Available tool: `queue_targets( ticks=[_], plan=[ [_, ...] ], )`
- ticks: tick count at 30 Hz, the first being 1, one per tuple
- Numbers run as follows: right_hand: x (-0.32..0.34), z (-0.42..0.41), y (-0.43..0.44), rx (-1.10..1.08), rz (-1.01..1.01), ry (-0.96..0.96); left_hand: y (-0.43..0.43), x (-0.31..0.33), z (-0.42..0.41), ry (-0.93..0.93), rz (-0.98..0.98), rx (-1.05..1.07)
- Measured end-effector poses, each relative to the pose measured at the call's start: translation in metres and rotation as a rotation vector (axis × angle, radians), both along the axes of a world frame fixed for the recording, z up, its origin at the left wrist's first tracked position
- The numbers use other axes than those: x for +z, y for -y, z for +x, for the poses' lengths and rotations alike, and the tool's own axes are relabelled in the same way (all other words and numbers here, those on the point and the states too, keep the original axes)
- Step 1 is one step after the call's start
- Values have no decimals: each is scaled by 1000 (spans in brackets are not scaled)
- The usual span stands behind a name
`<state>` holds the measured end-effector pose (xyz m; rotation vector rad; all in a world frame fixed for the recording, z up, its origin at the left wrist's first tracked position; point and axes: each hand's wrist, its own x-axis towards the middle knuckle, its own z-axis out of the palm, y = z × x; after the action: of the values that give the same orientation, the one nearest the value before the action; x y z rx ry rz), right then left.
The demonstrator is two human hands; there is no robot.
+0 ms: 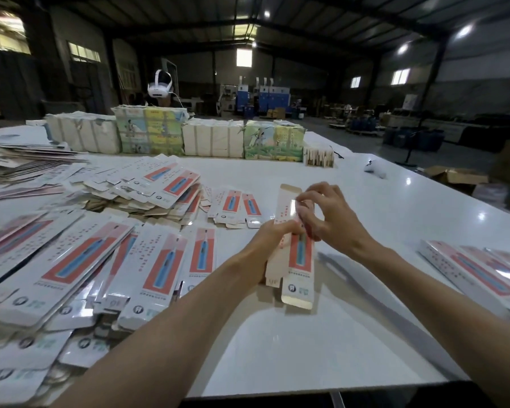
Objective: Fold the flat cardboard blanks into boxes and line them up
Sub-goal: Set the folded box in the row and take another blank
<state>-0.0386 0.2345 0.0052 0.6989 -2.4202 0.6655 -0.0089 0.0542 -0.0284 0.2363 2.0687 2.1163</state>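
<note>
Holds one cardboard blank (299, 254) just above the bench (306, 348), near its centre, long axis running near to far, printed face up, flaps at both ends untucked.

Grips it at mid-length with the left hand (273, 240), fingers curled round the left edge, probably to steady the sleeve. Pinches the far half with the right hand (327, 213), fingertips bent onto the top panel, apparently working the creases to square the tube. Judged as early in forming: sleeve part-opened, ends not yet closed.

Left and near: a loose heap of flat blanks (71, 260), overlapping, within easy reach as supply. Just beyond the hands: a smaller group of blanks (233, 207), lying flat.

Right and near: a row of boxes (483, 272), apparently folded, side by side; presumably the line-up, reachable without crossing the heap.

Far edge: wrapped bundles (212, 139) in a row, with a white headset (159, 86) behind. Far right: a small white object (374, 169), too blurred to identify. All well apart from the work.
</note>
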Motion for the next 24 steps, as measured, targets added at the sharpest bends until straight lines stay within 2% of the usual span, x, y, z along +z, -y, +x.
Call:
queue_targets(
  ticks=[4,9,14,18,21,24],
  plan=[
    [-15,0,11,33,-188,73,2,2,3,49,64,6],
    [-20,1,11,93,-457,330,-3,9,2,169,241,42],
    [-18,3,7,159,-677,415,-1,9,2,197,160,58],
    [-14,3,2,376,-972,644,-3,13,3,167,117,-9],
    [-11,8,1,545,-1068,712,-10,15,7,232,136,-36],
    [-12,8,0,562,-1086,686,-15,12,9,301,247,-20]
  ],
)
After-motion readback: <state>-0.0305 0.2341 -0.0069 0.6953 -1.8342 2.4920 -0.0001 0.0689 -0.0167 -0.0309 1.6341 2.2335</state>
